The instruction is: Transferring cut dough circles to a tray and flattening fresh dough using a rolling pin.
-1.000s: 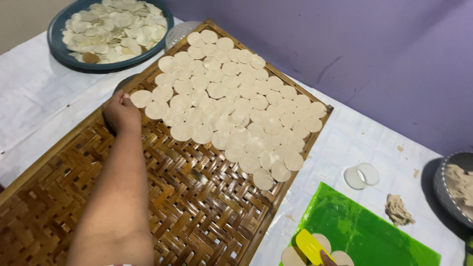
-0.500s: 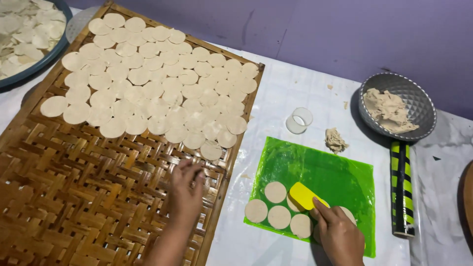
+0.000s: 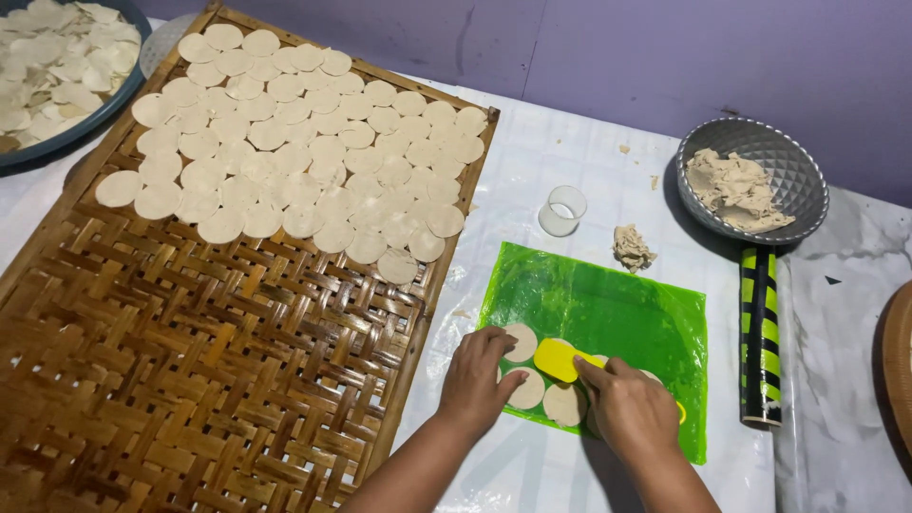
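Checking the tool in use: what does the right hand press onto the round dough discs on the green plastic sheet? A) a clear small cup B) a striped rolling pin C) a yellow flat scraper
C: the right hand holds a yellow flat scraper against the round dough discs on the green plastic sheet.

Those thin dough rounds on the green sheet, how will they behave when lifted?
The dough rounds look very thin and flat, so they will probably flop and bend. They seem light for their width. The right hand works a yellow scraper beside them on the green sheet, so they may stick and tear.
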